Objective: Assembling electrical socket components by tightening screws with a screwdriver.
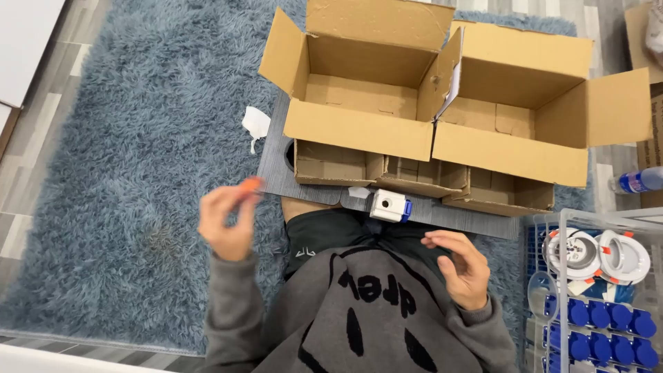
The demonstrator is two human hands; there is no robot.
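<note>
Raised over the shaggy blue rug, left hand pinches a small orange piece at its fingertips; right hand hovers half-open, empty. Loosely pinched, it could drop and vanish into the pile.

Two open cardboard boxes stand side by side at the far end of a board that lies on the rug. Three low trays sit in a row before them. A small socket part rests on the board's near edge. A crate of parts stands to the right.
</note>
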